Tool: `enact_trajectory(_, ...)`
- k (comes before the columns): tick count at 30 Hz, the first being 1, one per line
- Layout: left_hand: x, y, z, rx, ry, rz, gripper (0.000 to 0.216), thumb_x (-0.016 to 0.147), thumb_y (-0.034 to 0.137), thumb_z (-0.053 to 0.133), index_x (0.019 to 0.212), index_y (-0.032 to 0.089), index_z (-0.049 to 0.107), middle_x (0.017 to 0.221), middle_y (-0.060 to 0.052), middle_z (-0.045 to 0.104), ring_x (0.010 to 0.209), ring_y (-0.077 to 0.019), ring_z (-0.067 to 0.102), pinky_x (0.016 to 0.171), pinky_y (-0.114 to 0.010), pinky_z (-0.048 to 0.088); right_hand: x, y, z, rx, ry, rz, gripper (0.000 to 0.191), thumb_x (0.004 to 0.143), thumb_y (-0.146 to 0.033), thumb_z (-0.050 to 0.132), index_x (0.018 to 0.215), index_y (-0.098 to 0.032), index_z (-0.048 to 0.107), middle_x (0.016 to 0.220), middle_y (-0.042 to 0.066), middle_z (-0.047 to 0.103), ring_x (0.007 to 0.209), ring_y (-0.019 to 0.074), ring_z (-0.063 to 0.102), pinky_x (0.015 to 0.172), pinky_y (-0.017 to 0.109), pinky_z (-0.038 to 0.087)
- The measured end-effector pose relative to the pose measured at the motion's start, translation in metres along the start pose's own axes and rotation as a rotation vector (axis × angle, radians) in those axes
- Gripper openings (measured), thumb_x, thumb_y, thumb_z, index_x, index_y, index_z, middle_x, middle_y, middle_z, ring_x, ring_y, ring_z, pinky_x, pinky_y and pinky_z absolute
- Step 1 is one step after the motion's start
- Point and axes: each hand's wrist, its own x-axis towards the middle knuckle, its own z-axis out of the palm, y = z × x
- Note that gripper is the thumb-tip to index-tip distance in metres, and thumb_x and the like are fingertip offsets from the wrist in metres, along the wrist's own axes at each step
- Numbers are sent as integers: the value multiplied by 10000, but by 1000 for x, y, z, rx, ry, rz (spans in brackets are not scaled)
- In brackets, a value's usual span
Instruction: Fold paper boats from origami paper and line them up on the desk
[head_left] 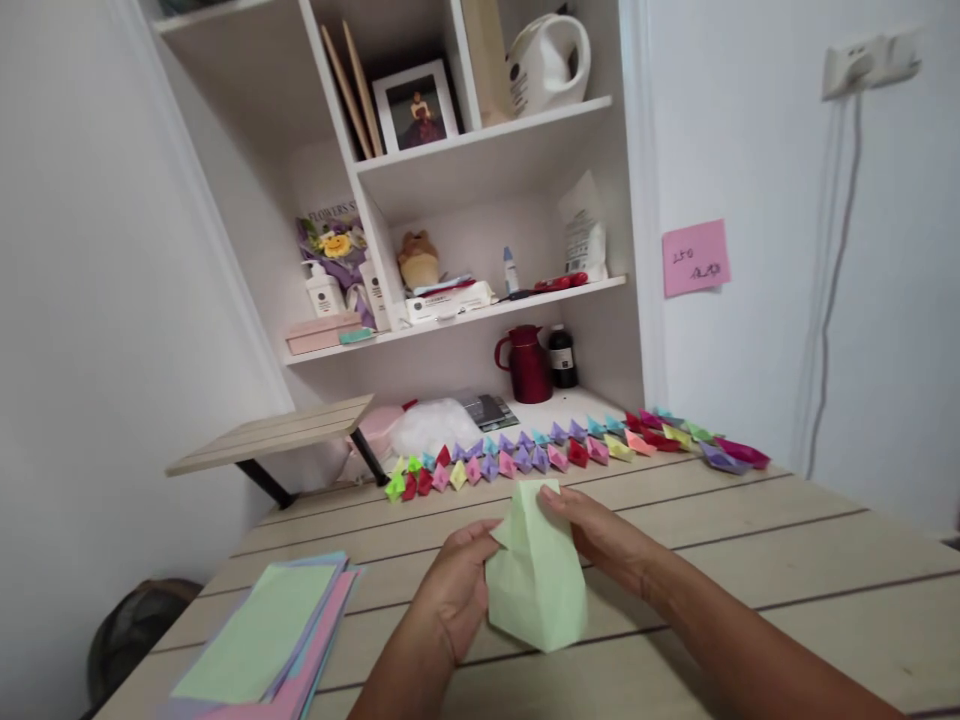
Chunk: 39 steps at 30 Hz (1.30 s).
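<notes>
A folded pale green sheet [538, 580] is held between both hands, long axis near 12-to-6 o'clock, the left hand [460, 590] pinching its edge at 10 o'clock, the right hand [600, 532] its top at 1, neither nearer.

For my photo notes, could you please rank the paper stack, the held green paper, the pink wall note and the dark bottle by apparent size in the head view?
Largest to smallest:
1. Paper stack
2. Held green paper
3. Pink wall note
4. Dark bottle
</notes>
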Motion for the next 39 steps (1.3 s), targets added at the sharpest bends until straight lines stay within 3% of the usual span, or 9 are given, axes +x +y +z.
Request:
enact_trajectory(4,13,-15,-13,-23,-41,4,396,786,384,675,1092,135,645,965,-129,734,867,-252,694,819,-343,510,2,-9,-15,-166,106,41,438,580,-374,824,906,-125,671,832,88,737,753,245,674,692,339,505)
enact_trajectory(8,22,-25,-38,-27,-31,72,520,832,547,561,1215,195,567,1116,-144,683,969,-241,664,881,-374,495,6,-6,-25,-194,218,60,376,573,-363,810,831,-122,682,782,76,736,709,230,666,675,335,495)
enact_trajectory(11,25,-24,-51,78,23,139,576,766,515,665,1238,211,533,1144,-139,658,975,-229,652,848,-343,500,6,0,-26,-206,212,72,346,574,-338,813,808,-118,684,812,78,736,743,225,663,711,328,488)
enact_trajectory(16,27,-27,-59,408,158,241,582,568,366,831,1076,180,617,991,-86,673,834,-199,646,730,-280,501,2,9,-14,-173,47,75,403,608,-358,808,898,-108,681,848,94,726,810,243,658,743,340,485)
enact_trajectory(19,24,-30,-59,513,108,238,354,638,395,759,878,151,668,812,-56,682,729,-188,623,645,-262,475,-1,12,-6,-178,-74,128,405,625,-360,801,920,-112,680,859,94,720,807,236,650,738,336,482)
enact_trajectory(22,19,-32,-59,541,71,209,312,739,440,647,798,135,677,736,-48,673,650,-172,590,574,-252,441,-4,8,-5,-239,-150,242,390,625,-349,801,923,-134,671,870,76,711,852,236,639,776,337,478)
enact_trajectory(31,12,-32,-53,626,-59,127,336,769,462,594,674,142,627,584,17,535,534,-112,435,482,-211,298,-6,-9,-18,-545,-60,120,417,808,-507,616,1110,-221,591,1113,81,621,1018,228,563,887,369,422)
enact_trajectory(35,6,-31,-47,729,-115,146,342,754,419,623,550,160,532,539,43,425,521,-96,355,471,-214,233,-1,7,-10,-654,-123,81,291,733,-383,696,942,-190,634,897,39,647,821,179,586,707,277,448)
enact_trajectory(39,5,-32,-43,913,-134,264,326,817,391,538,579,169,558,566,30,447,564,-119,390,498,-224,268,2,18,-8,-821,-73,110,150,717,-293,658,672,-170,587,573,-30,542,538,107,474,514,216,340)
